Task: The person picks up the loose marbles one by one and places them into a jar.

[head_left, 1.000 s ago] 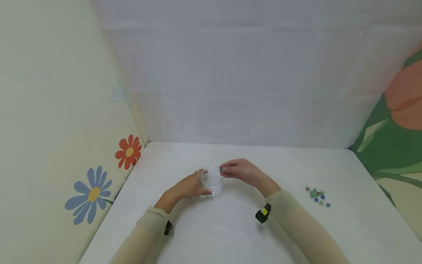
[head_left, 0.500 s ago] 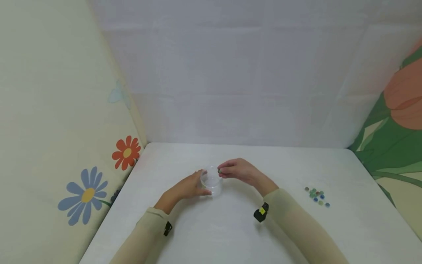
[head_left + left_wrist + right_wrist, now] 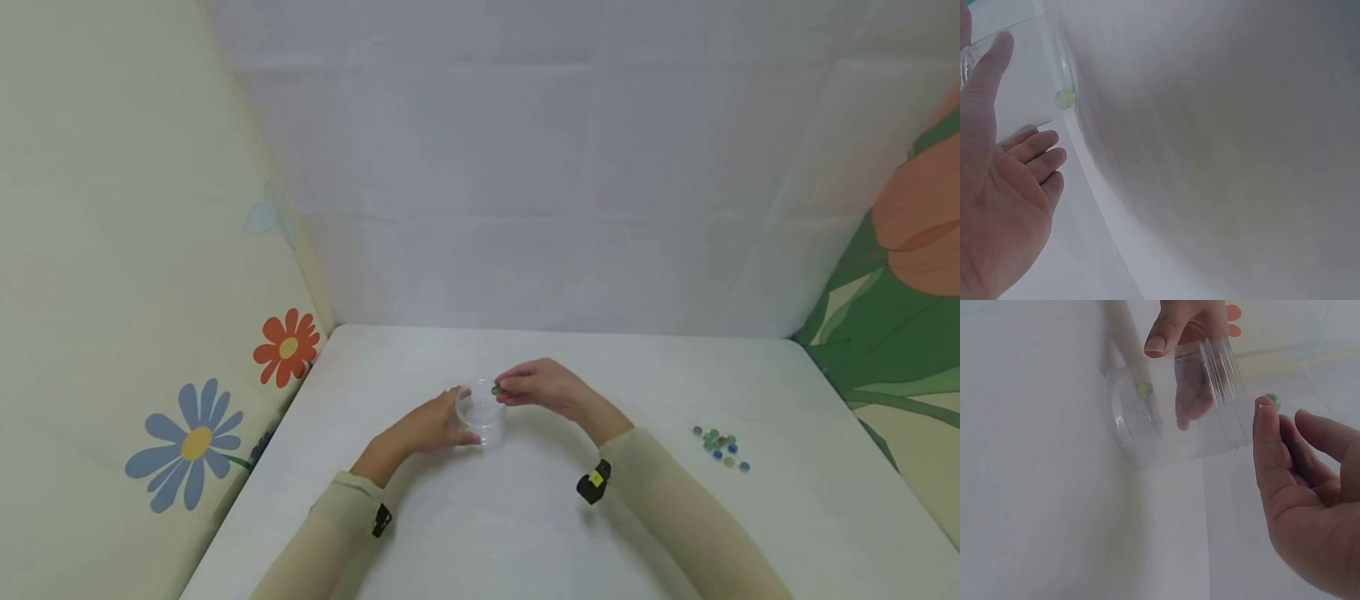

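Note:
In the head view my left hand [image 3: 426, 423] holds a clear plastic jar [image 3: 491, 431] around its side, thumb in front and fingers behind. The jar stands upright on the white table. A yellow-green marble [image 3: 1145, 389] lies at its bottom, also visible in the left wrist view. My right hand [image 3: 551, 390] is at the jar's right rim, holding a green marble [image 3: 496, 390] at its fingertips. In the right wrist view this marble sits just beyond the jar's threaded mouth, partly hidden by a fingertip.
Several loose marbles [image 3: 718, 447], green, blue and brownish, lie scattered on the white table [image 3: 525, 533] to the right, beyond the right forearm. A white cloth backdrop [image 3: 525, 167] rises behind the table. Flower-printed panels [image 3: 112, 292] border both sides.
The right hand has shifted slightly left, bringing the green marble over the jar's rim, where more of it shows at the fingertips. The left hand and jar stay nearly still.

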### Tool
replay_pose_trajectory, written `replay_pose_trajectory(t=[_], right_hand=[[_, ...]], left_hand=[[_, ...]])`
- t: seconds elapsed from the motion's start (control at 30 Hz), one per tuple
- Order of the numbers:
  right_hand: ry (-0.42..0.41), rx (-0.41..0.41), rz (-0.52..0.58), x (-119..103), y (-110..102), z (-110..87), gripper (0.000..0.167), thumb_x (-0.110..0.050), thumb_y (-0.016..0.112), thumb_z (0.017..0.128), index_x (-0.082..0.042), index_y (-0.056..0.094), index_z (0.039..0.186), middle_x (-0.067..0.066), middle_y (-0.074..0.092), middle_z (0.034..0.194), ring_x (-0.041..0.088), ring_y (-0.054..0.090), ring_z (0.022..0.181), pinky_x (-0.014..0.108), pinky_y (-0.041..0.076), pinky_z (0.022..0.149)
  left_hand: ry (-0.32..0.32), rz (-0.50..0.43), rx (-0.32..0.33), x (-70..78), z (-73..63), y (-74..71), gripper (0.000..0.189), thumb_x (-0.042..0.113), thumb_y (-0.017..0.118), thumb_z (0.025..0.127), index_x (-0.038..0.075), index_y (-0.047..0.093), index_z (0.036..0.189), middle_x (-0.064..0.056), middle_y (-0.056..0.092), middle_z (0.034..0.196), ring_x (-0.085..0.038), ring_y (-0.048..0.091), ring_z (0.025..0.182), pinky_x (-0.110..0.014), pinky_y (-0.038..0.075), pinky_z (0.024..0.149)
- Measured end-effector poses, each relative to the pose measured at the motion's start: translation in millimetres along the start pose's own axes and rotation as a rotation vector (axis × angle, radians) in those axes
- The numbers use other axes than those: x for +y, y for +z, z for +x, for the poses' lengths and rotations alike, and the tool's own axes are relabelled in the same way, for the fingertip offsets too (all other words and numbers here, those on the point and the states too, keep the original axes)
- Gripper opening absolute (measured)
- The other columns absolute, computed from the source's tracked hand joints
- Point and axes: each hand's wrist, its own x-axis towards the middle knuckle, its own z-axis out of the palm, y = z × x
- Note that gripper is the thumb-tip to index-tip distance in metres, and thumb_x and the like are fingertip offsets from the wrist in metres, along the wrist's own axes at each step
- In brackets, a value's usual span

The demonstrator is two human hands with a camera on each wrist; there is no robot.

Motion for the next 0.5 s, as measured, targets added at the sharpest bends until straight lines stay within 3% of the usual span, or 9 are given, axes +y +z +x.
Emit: replay_pose_trajectory(t=[0.13, 0.37, 0.5], right_hand=[[0.001, -0.001, 0.007, 0.1, 0.4, 0.6, 0.029, -0.01, 0.061, 0.102, 0.009, 0.065, 0.124, 0.017, 0.074, 0.109, 0.019, 0.073, 0.097, 0.034, 0.059, 0.092], [-0.018, -0.026, 0.003, 0.5, -5.0, -3.4, 0.036, -0.012, 0.059, 0.103, 0.011, 0.06, 0.13, 0.031, 0.064, 0.126, 0.022, 0.072, 0.101, 0.036, 0.058, 0.094], [-0.025, -0.022, -0.021, 1.1, -11.8, -9.2, 0.04, -0.018, 0.058, 0.104, 0.009, 0.058, 0.133, 0.026, 0.066, 0.126, 0.027, 0.071, 0.107, 0.042, 0.057, 0.097]], left_hand=[[0.001, 0.003, -0.003, -0.2, -0.4, 0.1, 0.096, 0.05, 0.08, 0.084, 0.001, 0.036, 0.154, -0.024, 0.041, 0.155, -0.037, 0.043, 0.142, -0.052, 0.038, 0.116], [-0.015, -0.009, -0.006, 1.5, -0.8, -1.4, 0.096, 0.048, 0.082, 0.084, 0.002, 0.035, 0.154, -0.023, 0.043, 0.154, -0.037, 0.044, 0.141, -0.053, 0.038, 0.116], [-0.024, -0.007, -0.008, 2.8, -1.1, -2.1, 0.097, 0.049, 0.082, 0.083, 0.002, 0.036, 0.154, -0.023, 0.043, 0.155, -0.038, 0.043, 0.142, -0.054, 0.037, 0.116]])
